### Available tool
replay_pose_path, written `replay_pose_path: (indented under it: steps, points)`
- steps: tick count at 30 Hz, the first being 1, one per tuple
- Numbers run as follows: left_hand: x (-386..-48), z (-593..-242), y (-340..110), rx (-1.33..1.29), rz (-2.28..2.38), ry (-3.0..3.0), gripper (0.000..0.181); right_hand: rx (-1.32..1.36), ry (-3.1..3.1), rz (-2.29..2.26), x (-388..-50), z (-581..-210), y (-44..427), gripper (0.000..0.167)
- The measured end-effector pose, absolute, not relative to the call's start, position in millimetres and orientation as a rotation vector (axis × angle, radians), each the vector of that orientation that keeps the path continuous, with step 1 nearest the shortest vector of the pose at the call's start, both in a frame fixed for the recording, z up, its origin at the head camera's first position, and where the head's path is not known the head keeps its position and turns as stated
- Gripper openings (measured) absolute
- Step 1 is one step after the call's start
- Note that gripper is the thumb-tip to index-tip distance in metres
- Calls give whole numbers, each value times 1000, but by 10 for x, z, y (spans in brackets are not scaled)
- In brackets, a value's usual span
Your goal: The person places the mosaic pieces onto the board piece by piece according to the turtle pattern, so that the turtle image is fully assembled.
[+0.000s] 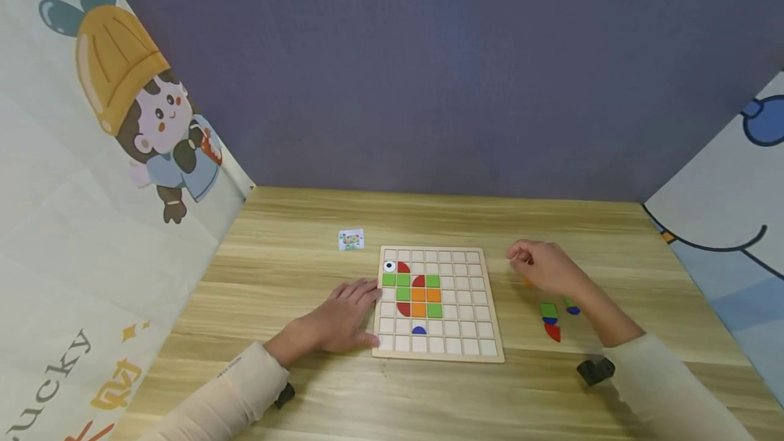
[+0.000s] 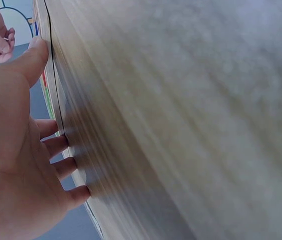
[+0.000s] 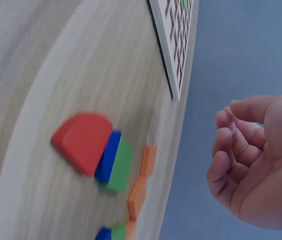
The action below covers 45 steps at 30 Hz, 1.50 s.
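Observation:
A wooden grid board (image 1: pixel 467 351) lies on the table, with red, green and orange pieces, an eye piece (image 1: pixel 389 266) and a blue half-round piece (image 1: pixel 419 331) in its squares. My left hand (image 1: pixel 346 315) rests against the board's left edge, fingers spread and fairly straight, as the left wrist view (image 2: pixel 21 145) also shows. My right hand (image 1: pixel 545 267) is raised right of the board. Its fingers curl and the thumb meets the index fingertip (image 3: pixel 223 119); no piece shows between them. Under it lie orange pieces (image 3: pixel 137 197), beside a green square (image 1: pixel 548 311) and a red quarter-round piece (image 1: pixel 552 333).
A small printed card (image 1: pixel 351 239) lies behind the board, to the left. Another blue piece (image 1: pixel 572 310) sits close to the right forearm. A dark wall (image 1: pixel 441 87) closes off the back of the table (image 1: pixel 343 400), with printed sheets on both sides.

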<state>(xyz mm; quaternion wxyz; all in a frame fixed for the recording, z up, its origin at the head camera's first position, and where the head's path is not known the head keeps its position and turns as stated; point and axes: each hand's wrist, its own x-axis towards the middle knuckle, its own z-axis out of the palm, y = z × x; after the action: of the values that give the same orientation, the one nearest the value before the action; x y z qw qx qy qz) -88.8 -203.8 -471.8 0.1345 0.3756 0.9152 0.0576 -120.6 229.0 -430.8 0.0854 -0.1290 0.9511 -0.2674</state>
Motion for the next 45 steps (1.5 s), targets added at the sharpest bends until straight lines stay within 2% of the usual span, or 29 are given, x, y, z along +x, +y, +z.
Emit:
replay_pose_path:
  steps: [15, 24, 45]
  points:
    - [-879, -4700, -2044, 1084, 177, 2644, 91, -396, 2825, -655, -1188, -4432, 2588, 19]
    - [-880, -4707, -2046, 1081, 175, 2646, 91, -409, 2846, -497, -1209, -4611, 2636, 29]
    - [-888, -4731, -2043, 1079, 159, 2649, 91, -376, 2864, -493, -1227, -4625, 2655, 16]
